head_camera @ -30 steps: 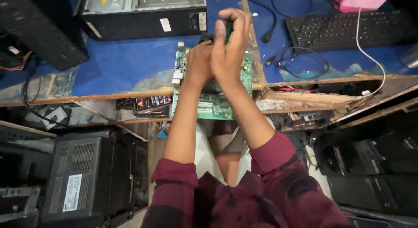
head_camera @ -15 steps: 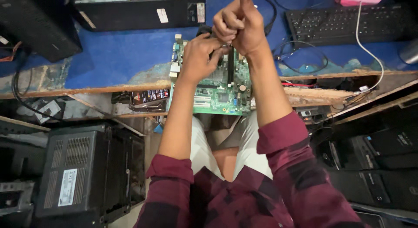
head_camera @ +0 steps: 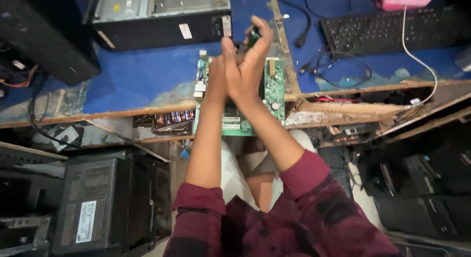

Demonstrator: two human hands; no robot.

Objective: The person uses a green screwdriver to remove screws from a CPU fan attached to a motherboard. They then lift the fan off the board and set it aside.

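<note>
**Two hands over one bare circuit board**

We see our right hand (head_camera: pixel 248 65) raised above the green motherboard (head_camera: pixel 274 90), its fingers closed round a small dark green object (head_camera: pixel 253 37) pinched near the fingertips; what that object is we cannot tell. Our left hand (head_camera: pixel 215 82) lies pressed against the right, just behind it, and is partly hidden, so we cannot tell whether it grips anything or simply rests on the board.

The motherboard lies directly beneath both hands, on the blue bench top (head_camera: pixel 147 70), with its near end overhanging the worn wooden edge towards our lap. We judge it light and stiff but fragile: a thin rigid sheet crowded with slots, connectors and solder points, likely to crack if flexed. Its bare edges, to either side of our hands, look the safest places to take hold.

We count one motherboard, one small object in the right hand, and two hands, both our own. Beyond our fingertips stands one opened desktop case (head_camera: pixel 162 16). Well to the right of the hands lies one black keyboard (head_camera: pixel 392 26), with a loose coil of black cable (head_camera: pixel 338 70) between it and the board. Below our left elbow sits one more black computer tower (head_camera: pixel 98 203) on its side.
</note>
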